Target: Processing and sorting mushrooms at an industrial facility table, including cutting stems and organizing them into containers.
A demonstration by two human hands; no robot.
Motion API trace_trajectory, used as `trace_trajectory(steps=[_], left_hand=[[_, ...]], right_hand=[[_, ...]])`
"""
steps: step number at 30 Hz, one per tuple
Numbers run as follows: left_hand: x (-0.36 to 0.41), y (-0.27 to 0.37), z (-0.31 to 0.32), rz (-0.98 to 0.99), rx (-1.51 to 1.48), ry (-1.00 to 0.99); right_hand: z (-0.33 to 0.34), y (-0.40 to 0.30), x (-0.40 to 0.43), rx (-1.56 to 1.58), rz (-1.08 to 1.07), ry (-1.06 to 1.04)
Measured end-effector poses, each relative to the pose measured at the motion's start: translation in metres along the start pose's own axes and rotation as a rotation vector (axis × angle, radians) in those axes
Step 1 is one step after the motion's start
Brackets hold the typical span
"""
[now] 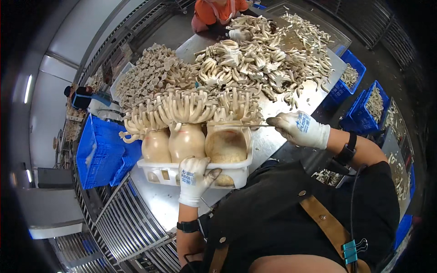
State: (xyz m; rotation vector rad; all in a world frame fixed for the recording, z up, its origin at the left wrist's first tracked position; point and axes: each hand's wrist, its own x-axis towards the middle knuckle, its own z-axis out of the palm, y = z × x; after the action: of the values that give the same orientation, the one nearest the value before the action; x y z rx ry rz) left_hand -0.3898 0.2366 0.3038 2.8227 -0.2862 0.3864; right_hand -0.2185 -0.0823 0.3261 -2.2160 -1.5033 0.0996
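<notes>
A white plastic crate holds cultivation bottles, with three in its front row. Pale mushroom clusters rise from the bottle mouths. In a white coated glove, my left hand grips the crate's near rim, in front of the middle bottle. My right hand, gloved too, is shut on a thin metal tool, perhaps a knife. Its shaft points left across the mouth of the right-hand bottle. The handle is hidden in my fist, and the tip is hard to make out.
Cut mushrooms lie heaped across the metal table; more stand massed at left. Across the table is a co-worker in orange; another person is far left. Blue crates stand left, others right. Metal racks flank the table.
</notes>
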Motion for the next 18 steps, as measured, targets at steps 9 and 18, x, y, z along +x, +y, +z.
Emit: trace_trajectory(steps=[9,18], left_hand=[[-0.006,-0.002,0.018,-0.032,0.063,0.062],[0.024,-0.002,0.012,-0.106,0.019,0.032]], right_hand=[[0.007,0.054,0.055,0.098,-0.140,-0.219],[0.040,0.059,0.134,0.050,0.037,-0.664]])
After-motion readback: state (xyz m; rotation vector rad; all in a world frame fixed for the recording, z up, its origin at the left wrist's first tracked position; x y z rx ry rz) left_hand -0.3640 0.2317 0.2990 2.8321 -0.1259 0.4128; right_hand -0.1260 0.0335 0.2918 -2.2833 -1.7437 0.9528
